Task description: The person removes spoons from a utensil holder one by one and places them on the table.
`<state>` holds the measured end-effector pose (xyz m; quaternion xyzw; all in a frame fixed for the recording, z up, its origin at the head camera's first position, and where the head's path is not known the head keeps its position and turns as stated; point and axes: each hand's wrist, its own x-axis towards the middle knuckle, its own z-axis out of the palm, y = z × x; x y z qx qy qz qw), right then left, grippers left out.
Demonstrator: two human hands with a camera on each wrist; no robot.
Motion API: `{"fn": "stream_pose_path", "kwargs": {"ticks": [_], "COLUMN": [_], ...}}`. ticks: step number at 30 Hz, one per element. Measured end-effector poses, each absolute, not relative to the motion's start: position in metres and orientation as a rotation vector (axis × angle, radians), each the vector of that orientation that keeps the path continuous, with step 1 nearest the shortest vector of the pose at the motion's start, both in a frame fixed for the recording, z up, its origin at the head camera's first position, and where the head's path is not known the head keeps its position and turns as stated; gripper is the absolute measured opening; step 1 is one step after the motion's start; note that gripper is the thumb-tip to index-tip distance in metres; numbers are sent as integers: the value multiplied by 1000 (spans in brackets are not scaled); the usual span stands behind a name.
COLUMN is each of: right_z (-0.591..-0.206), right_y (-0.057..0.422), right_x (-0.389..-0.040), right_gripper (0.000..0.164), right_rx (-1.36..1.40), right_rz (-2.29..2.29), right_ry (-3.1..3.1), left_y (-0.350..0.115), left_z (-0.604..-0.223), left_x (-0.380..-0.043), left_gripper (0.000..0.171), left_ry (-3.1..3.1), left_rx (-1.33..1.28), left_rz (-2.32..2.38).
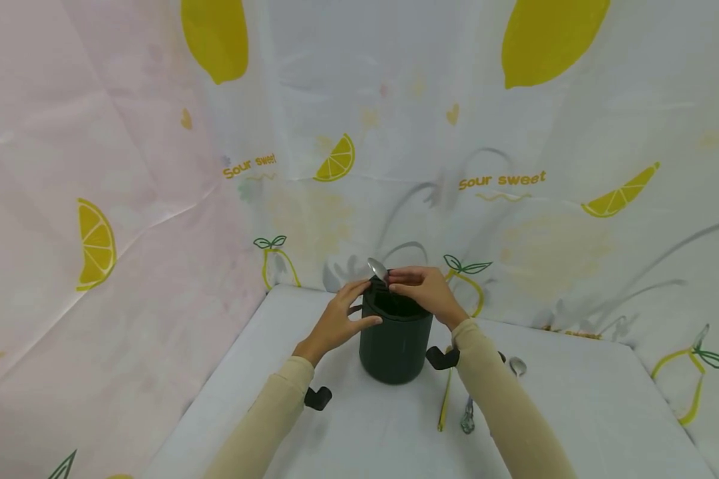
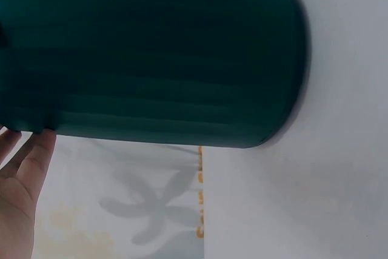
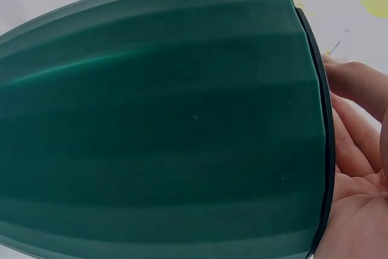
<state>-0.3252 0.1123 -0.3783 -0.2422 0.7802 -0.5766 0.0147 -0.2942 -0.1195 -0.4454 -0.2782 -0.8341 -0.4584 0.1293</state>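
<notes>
A dark green ribbed container (image 1: 395,349) stands upright on the white table. My left hand (image 1: 337,324) holds its left side near the rim, the thumb on the near side and the fingers farther back; its fingertips touch the wall in the left wrist view. At the rim, my right hand (image 1: 422,289) pinches a metal spoon (image 1: 377,269) between thumb and fingers. The spoon's bowl points up and left above the rim; its lower part is hidden by the container and hand. In the right wrist view the ribbed wall covers most of the picture and hides the spoon.
Right of the container lie a thin yellow utensil (image 1: 445,402), an ornate silver handle (image 1: 467,420) and another spoon (image 1: 518,366), partly hidden by my right sleeve (image 1: 497,399). A lemon-printed cloth (image 1: 407,219) hangs behind the white table (image 1: 359,432).
</notes>
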Motion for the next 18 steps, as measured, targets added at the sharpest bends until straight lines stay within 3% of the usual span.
{"fn": "stream_pose_path", "kwargs": {"ticks": [18], "right_z": [-380], "right_y": [112], "right_x": [-329], "right_gripper": [35], "right_rx": [-639], "right_rz": [-1886], "right_ry": [2358], "left_y": [-118], "left_z": [-446], "left_x": [-296], "left_gripper": [79], "left_ry": [-2419], "left_rx": [-812], "left_rz": [-1333]}}
